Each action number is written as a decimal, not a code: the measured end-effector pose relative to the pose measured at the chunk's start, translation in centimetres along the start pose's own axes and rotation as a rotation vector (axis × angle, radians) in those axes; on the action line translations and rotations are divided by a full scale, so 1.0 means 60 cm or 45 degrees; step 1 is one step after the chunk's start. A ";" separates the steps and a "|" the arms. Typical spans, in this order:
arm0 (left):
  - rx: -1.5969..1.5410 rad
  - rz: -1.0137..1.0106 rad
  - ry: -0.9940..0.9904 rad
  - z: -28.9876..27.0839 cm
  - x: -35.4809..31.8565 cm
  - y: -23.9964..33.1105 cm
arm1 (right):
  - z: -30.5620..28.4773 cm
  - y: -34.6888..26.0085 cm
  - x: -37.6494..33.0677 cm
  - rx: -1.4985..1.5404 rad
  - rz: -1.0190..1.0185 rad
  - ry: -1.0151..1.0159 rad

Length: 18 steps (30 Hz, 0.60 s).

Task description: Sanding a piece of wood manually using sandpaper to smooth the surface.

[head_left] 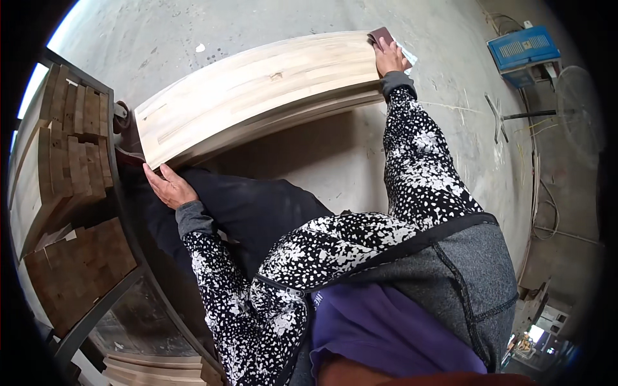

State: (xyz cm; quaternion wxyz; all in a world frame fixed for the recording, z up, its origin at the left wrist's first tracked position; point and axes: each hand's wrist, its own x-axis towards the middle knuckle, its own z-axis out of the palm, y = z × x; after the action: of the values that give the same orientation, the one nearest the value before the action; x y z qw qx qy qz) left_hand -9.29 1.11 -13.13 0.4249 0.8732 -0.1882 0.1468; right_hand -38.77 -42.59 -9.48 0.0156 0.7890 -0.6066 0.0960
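1. Right hand (390,56) presses a dark red-brown sanding sheet (381,34) flat onto the long pale wooden board (257,87), top centre.
2. Left hand (168,186), fingers spread, braces the board's near end.
3. Stacked wood blocks on a metal rack (71,148) at left; blue box-shaped machine (523,51) upper right.

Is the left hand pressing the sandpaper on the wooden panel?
No, the right hand presses the brown sandpaper at the far end of the wooden panel; the left hand steadies its near end.

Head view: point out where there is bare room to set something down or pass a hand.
Bare concrete floor lies beyond the wooden board, and more between the board and the blue box. The board's middle is free between the left hand and the right hand, which presses a sanding pad. The rack of wood blocks at left is crowded.
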 end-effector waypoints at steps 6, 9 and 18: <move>0.016 -0.021 0.004 -0.008 -0.001 0.007 | 0.009 -0.283 -0.138 0.129 -0.644 0.096; -0.016 -0.009 -0.023 0.001 -0.001 0.017 | 0.008 -0.473 -0.266 0.248 -1.139 0.179; -0.010 -0.030 -0.040 0.001 -0.006 -0.014 | -0.018 -0.511 -0.314 0.385 -1.591 0.047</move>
State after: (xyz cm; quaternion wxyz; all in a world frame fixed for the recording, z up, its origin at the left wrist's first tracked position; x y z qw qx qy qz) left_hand -9.22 1.59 -13.89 0.4271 0.8759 -0.1850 0.1274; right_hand -14.12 -16.38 -8.81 -0.0324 0.9854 -0.0121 0.1669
